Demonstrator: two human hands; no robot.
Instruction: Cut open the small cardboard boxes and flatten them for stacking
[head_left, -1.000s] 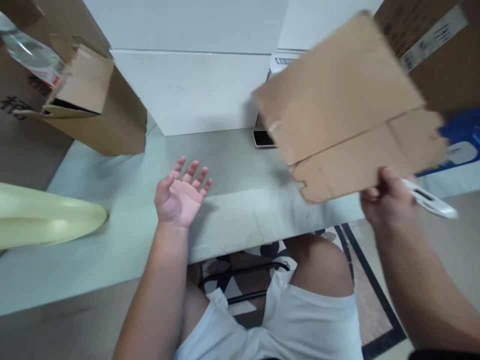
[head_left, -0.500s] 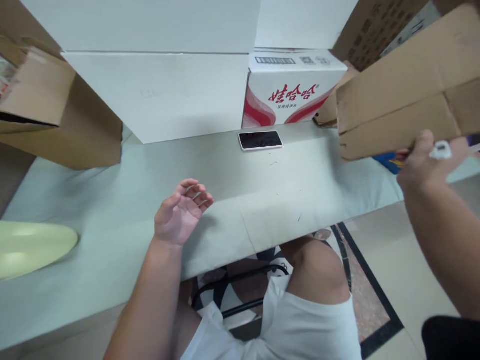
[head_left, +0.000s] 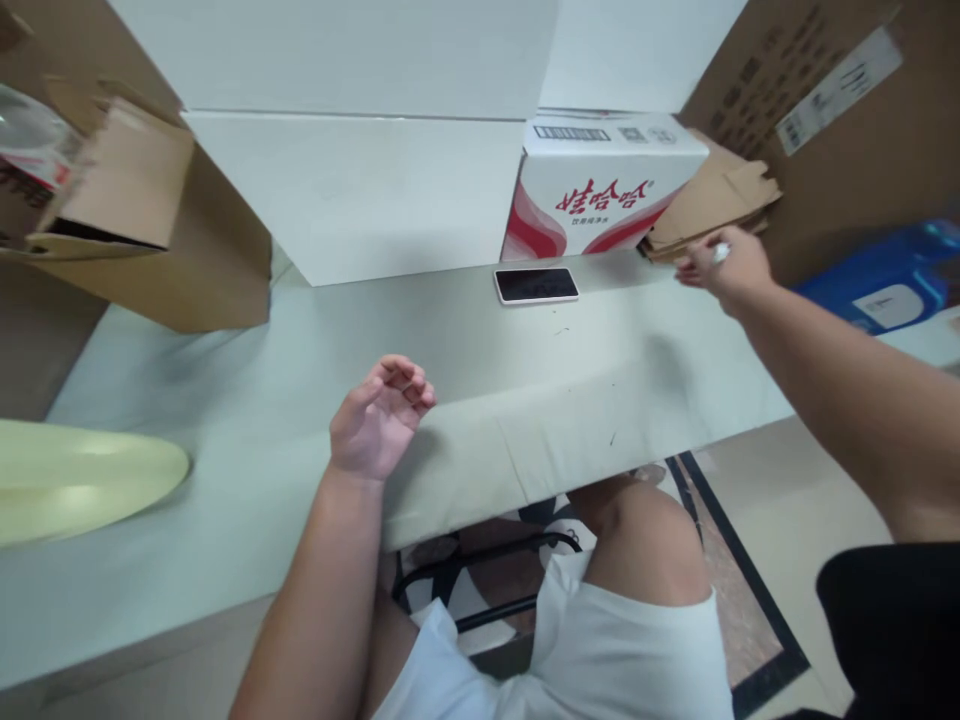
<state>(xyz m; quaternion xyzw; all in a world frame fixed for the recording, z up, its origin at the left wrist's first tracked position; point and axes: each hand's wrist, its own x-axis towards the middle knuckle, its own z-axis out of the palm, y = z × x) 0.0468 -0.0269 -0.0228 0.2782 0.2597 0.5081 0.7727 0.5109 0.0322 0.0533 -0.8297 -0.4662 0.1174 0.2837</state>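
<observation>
My left hand (head_left: 382, 420) hovers over the near edge of the cloth-covered table (head_left: 465, 440), palm up, its fingers loosely curled and holding nothing. To the right, my right hand (head_left: 724, 265) reaches out low over the table in front of some folded brown cardboard (head_left: 716, 195). Its fingers are bent and slightly blurred, with nothing visible between them. Whether they touch the cardboard is unclear. A small white piece (head_left: 721, 252) shows on that hand. Between the hands and farther back lies a phone (head_left: 536, 285), dark screen up.
Large white boxes (head_left: 352, 190) line the back, beside a red-and-white water carton (head_left: 600, 200). An opened brown box (head_left: 217, 240) stands left, above a pale green dish (head_left: 90, 480). At right are a blue jug (head_left: 877, 285) and a big brown carton (head_left: 847, 110).
My right hand has let go of the large piece of cardboard, which is gone from its former place, and moved left. The blue jug is now uncovered. My left hand has hardly moved.
</observation>
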